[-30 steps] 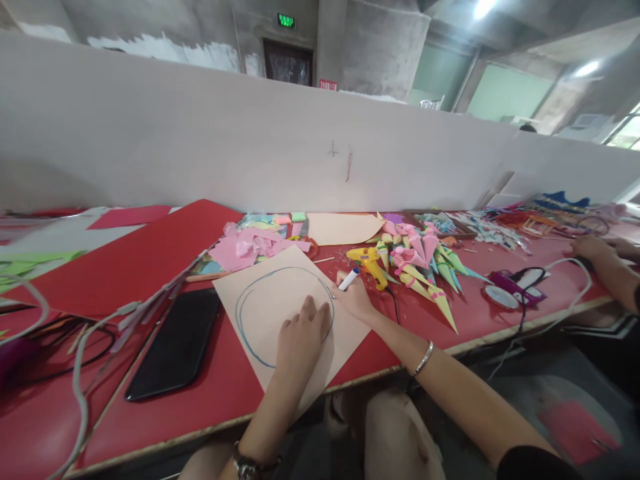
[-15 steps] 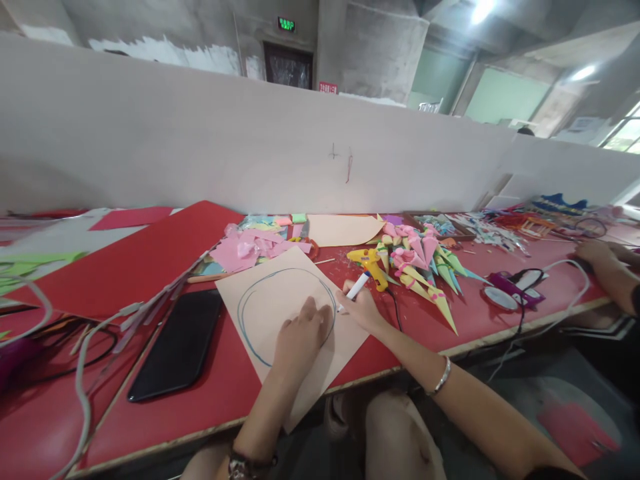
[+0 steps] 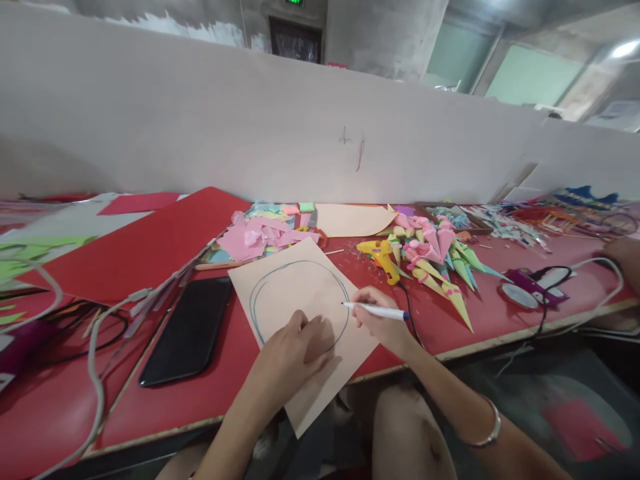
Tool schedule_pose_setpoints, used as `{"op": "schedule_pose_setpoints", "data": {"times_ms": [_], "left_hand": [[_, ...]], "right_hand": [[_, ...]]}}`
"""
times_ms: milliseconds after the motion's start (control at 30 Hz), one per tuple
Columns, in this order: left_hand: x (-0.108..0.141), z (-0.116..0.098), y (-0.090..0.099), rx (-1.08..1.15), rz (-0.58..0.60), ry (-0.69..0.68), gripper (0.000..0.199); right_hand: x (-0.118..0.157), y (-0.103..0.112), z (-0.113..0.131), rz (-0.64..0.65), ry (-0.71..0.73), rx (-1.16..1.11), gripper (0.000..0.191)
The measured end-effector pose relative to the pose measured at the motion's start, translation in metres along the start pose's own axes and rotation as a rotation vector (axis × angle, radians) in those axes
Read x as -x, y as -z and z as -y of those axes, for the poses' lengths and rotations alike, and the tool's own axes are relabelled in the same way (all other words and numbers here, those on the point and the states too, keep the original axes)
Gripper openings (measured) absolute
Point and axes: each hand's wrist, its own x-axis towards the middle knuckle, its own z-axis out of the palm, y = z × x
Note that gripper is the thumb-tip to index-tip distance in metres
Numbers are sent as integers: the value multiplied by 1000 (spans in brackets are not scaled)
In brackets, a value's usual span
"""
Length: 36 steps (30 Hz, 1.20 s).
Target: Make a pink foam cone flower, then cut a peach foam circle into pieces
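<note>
Holding a marker (image 3: 380, 311) in the right hand (image 3: 385, 325), with the grip clamped on the white barrel, blue end to the right and tip to the left, at the right side of a drawn circle (image 3: 306, 261). Cannot tell whether the tip touches the sheet (image 3: 300, 287). Resting the left hand (image 3: 283, 360) on that cream sheet, over the lower part of the circle, with a loose grip, thumb apart from the bent fingers and nothing between. Laid at a slant on the red tabletop (image 3: 123, 413), with the sheet's near corner jutting past the edge. Just left of the sheet, a black phone (image 3: 189, 330); farther left, a pale cable (image 3: 94, 363), with a red card (image 3: 150, 247) behind. Beyond the sheet, pink scraps (image 3: 255, 239) in a heap, and cream paper (image 3: 353, 220) near the white partition (image 3: 250, 133). Right of the sheet, a yellow glue gun (image 3: 383, 257) beside piled paper cones (image 3: 437, 243). Farther right, a purple device (image 3: 543, 288); at the picture's edge, part of another person's arm (image 3: 624, 261).
</note>
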Motion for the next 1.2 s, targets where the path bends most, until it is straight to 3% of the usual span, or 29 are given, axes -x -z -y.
{"op": "schedule_pose_setpoints", "data": {"times_ms": [167,433,1200], "left_hand": [[5,-4,0,-48,61,78,63],[0,-10,4,-65,134,142,67],[-1,-9,5,-61,130,113,67]], "right_hand": [[24,-4,-2,88,31,97,8],[29,-6,-5,176,50,152,8],[30,-5,-2,198,85,259,7]]}}
